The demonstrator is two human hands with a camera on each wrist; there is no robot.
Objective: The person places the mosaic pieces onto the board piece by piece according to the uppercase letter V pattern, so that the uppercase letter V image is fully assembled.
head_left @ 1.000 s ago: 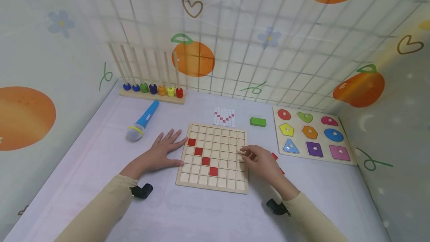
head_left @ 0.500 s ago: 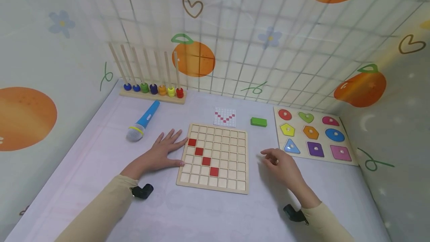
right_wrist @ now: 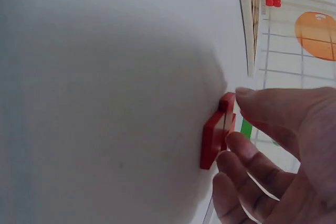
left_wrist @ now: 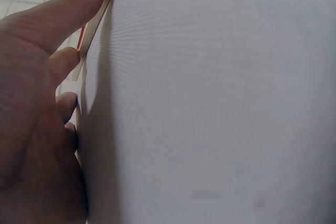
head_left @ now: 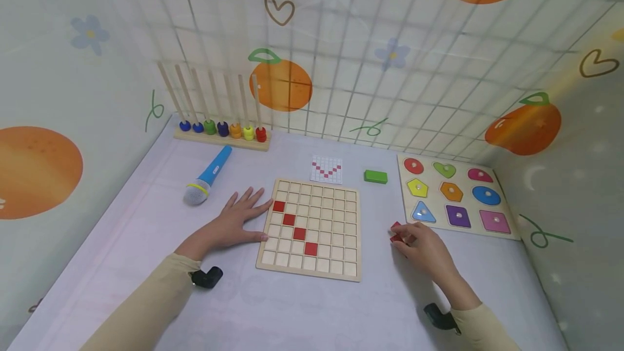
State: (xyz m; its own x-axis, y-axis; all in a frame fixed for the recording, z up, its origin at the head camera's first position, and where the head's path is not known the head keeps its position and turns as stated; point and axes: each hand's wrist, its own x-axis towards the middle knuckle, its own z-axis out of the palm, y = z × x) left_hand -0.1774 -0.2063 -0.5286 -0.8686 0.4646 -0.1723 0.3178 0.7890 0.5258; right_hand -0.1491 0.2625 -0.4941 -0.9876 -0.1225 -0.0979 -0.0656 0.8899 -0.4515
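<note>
Our left hand (head_left: pixel 238 225), fingers spread, touches the grid board (head_left: pixel 322 228); right of it, our right hand (head_left: pixel 430 249), thumb and fingertips apart, grip unclear, meets loose red tiles (right_wrist: pixel 213 139), apparently collecting one; a pinch is needed next

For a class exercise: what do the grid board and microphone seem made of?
Grid board: probably wood, matte, judging by its pale tan colour; no grain shows clearly.
Microphone: handle likely smooth plastic, evenly blue; grey head looks like mesh, metal or plastic unclear.
</note>
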